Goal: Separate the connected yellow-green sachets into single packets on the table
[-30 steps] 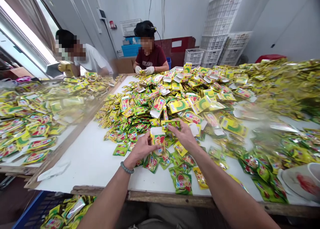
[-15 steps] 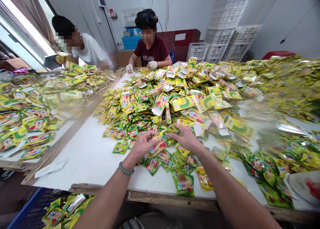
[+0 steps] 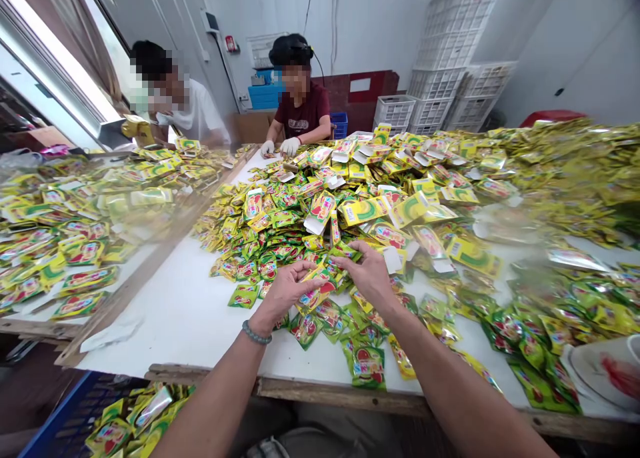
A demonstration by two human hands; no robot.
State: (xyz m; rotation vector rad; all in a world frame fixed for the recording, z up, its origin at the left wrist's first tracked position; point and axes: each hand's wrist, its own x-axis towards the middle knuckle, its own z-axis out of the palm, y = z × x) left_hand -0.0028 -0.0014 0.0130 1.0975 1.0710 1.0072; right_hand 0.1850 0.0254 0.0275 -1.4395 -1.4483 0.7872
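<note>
My left hand (image 3: 284, 294) is closed around a small yellow candy box (image 3: 314, 297) printed with red fruit, thumb across its front. Close by on the right, my right hand (image 3: 369, 273) pinches a small green candy packet (image 3: 343, 250) between thumb and fingers, near the top end of the box. Beneath both hands lie loose green packets (image 3: 306, 329). Just beyond them rises a heap of packets and yellow boxes (image 3: 364, 209), some with white flaps raised.
A wooden strip (image 3: 165, 235) divides the white tabletop (image 3: 165, 305). Across it, a gloved co-worker (image 3: 301, 115) and another person (image 3: 193, 111) stand at the far side. A blue crate of packets (image 3: 65, 411) sits below left; a white tub (image 3: 607, 371) stands right.
My right hand has shifted slightly away from the box's top end, where a white flap showed; a green packet now shows in its fingers. The gloved co-worker's hands have come together.
</note>
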